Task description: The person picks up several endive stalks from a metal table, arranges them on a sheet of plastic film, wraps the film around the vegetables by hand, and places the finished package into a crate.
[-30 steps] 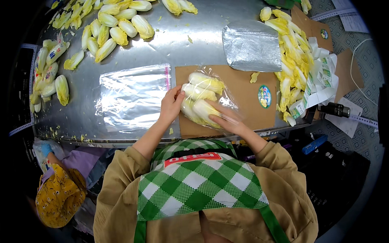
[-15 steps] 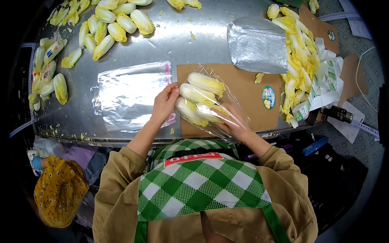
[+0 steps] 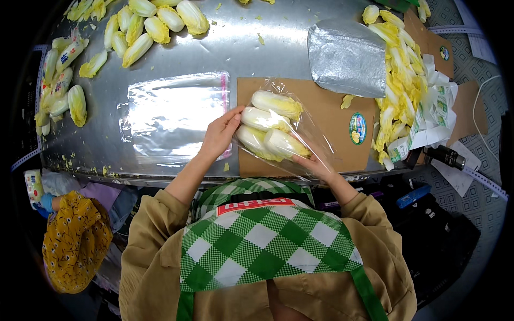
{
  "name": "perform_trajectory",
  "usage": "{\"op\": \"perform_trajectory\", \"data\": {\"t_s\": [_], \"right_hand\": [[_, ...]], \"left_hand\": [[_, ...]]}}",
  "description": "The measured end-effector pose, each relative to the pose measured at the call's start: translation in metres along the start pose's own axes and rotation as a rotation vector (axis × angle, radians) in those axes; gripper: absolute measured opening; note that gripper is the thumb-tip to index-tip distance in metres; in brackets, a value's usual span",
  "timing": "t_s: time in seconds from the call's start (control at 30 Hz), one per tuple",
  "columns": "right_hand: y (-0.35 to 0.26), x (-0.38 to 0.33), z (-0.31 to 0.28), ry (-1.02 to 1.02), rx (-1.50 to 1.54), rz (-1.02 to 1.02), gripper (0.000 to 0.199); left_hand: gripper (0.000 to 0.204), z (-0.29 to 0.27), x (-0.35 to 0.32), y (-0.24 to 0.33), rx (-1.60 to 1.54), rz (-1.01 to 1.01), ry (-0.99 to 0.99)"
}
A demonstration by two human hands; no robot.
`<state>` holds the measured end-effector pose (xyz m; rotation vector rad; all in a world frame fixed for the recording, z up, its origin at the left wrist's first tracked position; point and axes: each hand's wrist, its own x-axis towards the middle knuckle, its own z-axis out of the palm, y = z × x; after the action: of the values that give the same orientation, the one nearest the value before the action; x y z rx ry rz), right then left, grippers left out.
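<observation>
Four small pale napa cabbages lie in a clear plastic bag (image 3: 315, 131), several white stems toward the left and yellow leaf tips toward the right. My left hand (image 3: 220, 132) pinches the left edge of the bag beside the middle cabbage. Under the film at the lower right is my right hand (image 3: 316, 165), its fingers stretched out and touching the leafy end of the nearest cabbage (image 3: 285, 143). Beneath the bag lies a flat brown cardboard sheet (image 3: 326, 150). A stack of flat clear bags (image 3: 174, 117) rests left of it.
Loose cabbages (image 3: 157, 29) are heaped at the far left, with bagged ones (image 3: 60, 88) by the left edge. A silvery sheet (image 3: 345, 59) and piled yellow leaves (image 3: 399, 91) are at the right, next to a label strip (image 3: 420, 131). Another person's yellow sleeve (image 3: 75, 241) shows lower left.
My right hand has drawn back toward me and the bag's right end, uncovering more of the nearest cabbage. My left hand keeps its pinch on the bag's edge. The view has shifted slightly.
</observation>
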<state>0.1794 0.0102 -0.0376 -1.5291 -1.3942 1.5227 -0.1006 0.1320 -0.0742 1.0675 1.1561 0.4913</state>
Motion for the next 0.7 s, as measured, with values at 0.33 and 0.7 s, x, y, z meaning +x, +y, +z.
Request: {"op": "perform_trajectory", "data": {"t_s": [0.33,0.7], "right_hand": [[-0.031,0.003,0.014,0.174,-0.596,-0.319,0.063],[-0.015,0.020,0.034,0.093,-0.738,-0.129,0.071]], "left_hand": [[0.050,0.008,-0.001,-0.009,0.028,0.071,0.045],[0.055,0.011,-0.013,0.004,0.219,0.144,0.062]]}}
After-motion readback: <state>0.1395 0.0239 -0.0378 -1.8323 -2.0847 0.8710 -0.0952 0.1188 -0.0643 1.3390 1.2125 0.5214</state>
